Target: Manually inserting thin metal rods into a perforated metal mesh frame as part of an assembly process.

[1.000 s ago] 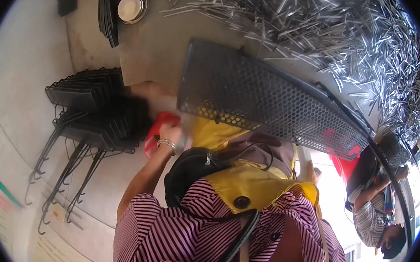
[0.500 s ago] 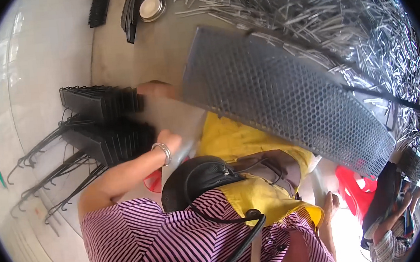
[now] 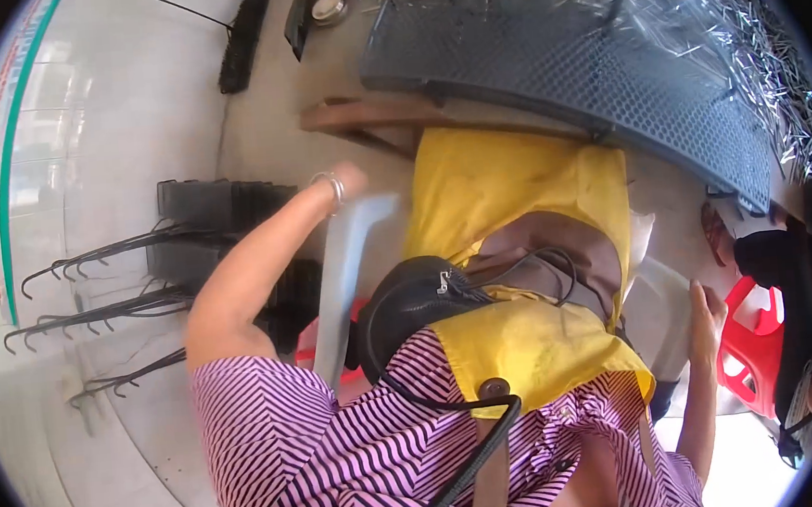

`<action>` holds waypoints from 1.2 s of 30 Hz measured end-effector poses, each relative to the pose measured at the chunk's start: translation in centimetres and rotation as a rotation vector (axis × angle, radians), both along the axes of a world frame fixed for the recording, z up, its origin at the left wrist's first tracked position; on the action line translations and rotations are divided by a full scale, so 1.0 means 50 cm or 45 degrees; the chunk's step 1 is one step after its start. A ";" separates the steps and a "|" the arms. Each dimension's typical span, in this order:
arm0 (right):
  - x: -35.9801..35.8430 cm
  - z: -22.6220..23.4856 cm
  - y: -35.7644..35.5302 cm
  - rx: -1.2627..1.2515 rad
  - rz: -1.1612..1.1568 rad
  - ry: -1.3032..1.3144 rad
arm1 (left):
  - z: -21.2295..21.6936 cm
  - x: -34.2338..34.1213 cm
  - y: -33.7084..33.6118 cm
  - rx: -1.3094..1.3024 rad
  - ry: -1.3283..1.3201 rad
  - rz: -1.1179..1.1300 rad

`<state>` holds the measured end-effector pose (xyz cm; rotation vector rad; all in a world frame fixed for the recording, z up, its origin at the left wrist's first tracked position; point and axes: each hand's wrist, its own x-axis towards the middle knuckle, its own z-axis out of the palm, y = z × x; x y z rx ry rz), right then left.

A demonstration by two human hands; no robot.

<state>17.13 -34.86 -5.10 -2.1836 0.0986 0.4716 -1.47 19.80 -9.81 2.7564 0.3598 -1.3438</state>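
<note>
My left hand [image 3: 353, 178], a metal bangle at its wrist, is closed at the front end of a pale blue-grey plastic chair arm [image 3: 340, 274]. Blur softens its fingers. On the other side, my right hand [image 3: 707, 309] has its fingers curled at the edge of a grey chair arm [image 3: 660, 313]. A yellow apron [image 3: 506, 182] covers my lap, with a black zipped bag [image 3: 415, 306] at my waist. Ahead of the apron stands a dark grey perforated panel [image 3: 583, 69]; neither hand touches it. A brown wooden bar [image 3: 355, 115] lies beyond my left hand.
Black racks with long hooked rods [image 3: 121, 303] stand at the left by the white wall. Thin silvery strips [image 3: 786, 75] are heaped beyond the panel. A red plastic stool [image 3: 752, 349] and part of another person are at the right. A dark brush [image 3: 247, 36] is at the far left.
My view has shifted, so the panel now appears farther ahead and the racks lower. Both hands appear higher in the picture, still by the chair arms. More of the apron and wooden bar shows.
</note>
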 end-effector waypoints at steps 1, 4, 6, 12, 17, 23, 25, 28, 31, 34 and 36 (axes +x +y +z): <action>-0.001 0.001 -0.002 -0.018 -0.001 -0.005 | 0.008 0.009 -0.013 -0.037 -0.090 -0.003; -0.007 -0.006 -0.011 -0.013 0.020 -0.043 | 0.079 0.040 -0.037 -0.142 -0.341 0.550; -0.011 -0.001 0.004 -0.036 -0.020 0.003 | 0.009 0.007 0.100 -0.069 -0.618 0.509; -0.020 0.011 0.006 -0.171 -0.047 -0.106 | 0.002 0.099 0.305 0.049 -1.466 1.414; -0.023 0.016 -0.005 -0.421 -0.056 0.125 | 0.002 0.156 0.435 0.005 -1.708 1.662; -0.033 0.018 0.013 -0.405 -0.102 -0.116 | 0.003 0.194 0.519 0.102 -1.720 1.771; -0.028 0.021 -0.007 -0.429 -0.060 -0.073 | 0.015 0.225 0.510 0.086 -1.740 1.783; -0.024 0.015 -0.014 -0.465 -0.029 -0.014 | 0.026 0.243 0.498 -0.120 -1.726 1.911; -0.023 0.009 -0.014 -0.476 -0.074 0.004 | 0.016 0.237 0.522 -0.103 -1.673 1.847; -0.022 0.009 -0.015 -0.499 -0.086 -0.028 | 0.018 0.245 0.502 -0.022 -1.683 1.794; -0.022 0.006 -0.028 -0.532 -0.065 -0.068 | 0.054 0.265 0.447 -0.071 -1.686 1.878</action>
